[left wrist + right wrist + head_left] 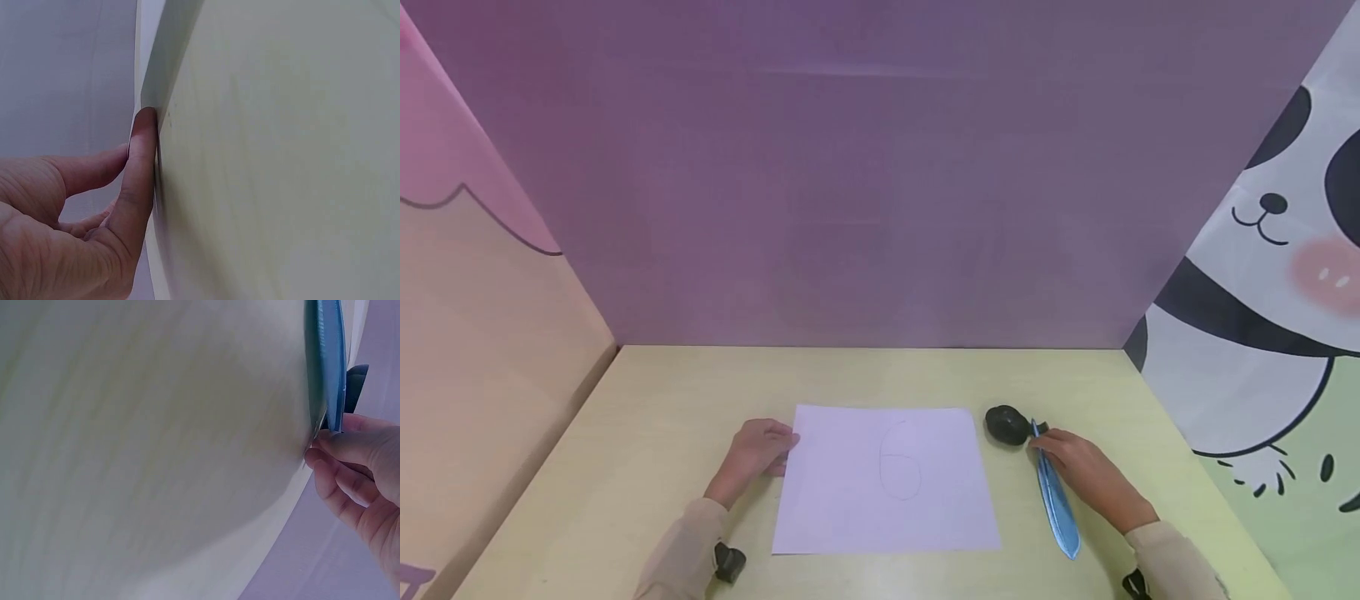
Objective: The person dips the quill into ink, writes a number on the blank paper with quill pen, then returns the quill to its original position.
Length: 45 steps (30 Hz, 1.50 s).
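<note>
A white sheet of paper (835, 492) lies on the table with a faint figure 6 drawn on it. My left hand (760, 446) pinches the paper's left edge between thumb and finger, seen close in the left wrist view. To the paper's right, my right hand (1086, 471) pinches the narrow far end of a long, flat, shiny blue thing (1060, 517), whose wider rounded end points toward me. What kind of thing this is, I cannot tell. A black egg-shaped thing (1006, 426) with a short neck lies just beyond the right fingertips, partly behind the blue thing.
The pale wooden table (580, 508) ends at a purple backdrop (880, 208). Printed panels stand at both sides, a panda (1247, 275) on the right one. Dark devices (728, 563) are strapped at both wrists.
</note>
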Tool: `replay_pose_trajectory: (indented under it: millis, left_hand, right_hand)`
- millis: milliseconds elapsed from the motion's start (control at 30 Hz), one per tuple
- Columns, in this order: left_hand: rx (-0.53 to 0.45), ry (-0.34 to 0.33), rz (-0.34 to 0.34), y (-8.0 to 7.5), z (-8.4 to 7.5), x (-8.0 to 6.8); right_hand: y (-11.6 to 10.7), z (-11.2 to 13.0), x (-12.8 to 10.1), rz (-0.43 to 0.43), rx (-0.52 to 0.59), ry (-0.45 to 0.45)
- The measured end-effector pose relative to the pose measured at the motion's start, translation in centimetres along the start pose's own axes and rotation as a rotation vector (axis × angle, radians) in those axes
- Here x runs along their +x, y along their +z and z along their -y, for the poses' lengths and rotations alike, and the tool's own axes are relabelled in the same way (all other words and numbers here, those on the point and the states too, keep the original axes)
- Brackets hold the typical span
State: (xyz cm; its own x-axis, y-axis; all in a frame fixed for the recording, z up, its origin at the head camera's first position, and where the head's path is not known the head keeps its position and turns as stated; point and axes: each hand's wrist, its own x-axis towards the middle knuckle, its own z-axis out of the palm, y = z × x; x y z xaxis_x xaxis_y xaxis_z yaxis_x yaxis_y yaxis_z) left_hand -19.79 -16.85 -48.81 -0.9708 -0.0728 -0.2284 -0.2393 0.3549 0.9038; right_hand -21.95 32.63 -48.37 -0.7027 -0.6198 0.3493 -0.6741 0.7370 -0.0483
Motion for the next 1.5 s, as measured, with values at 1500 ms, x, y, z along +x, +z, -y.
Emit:
replay_pose_trajectory:
  millis: [1500]
  left_hand:
    - [-0.003, -0.009, -0.03, 0.09, 0.13, 0.58]
  right_hand:
    - [-0.91, 0.3, 0.18, -0.136, -0.041, 0.065]
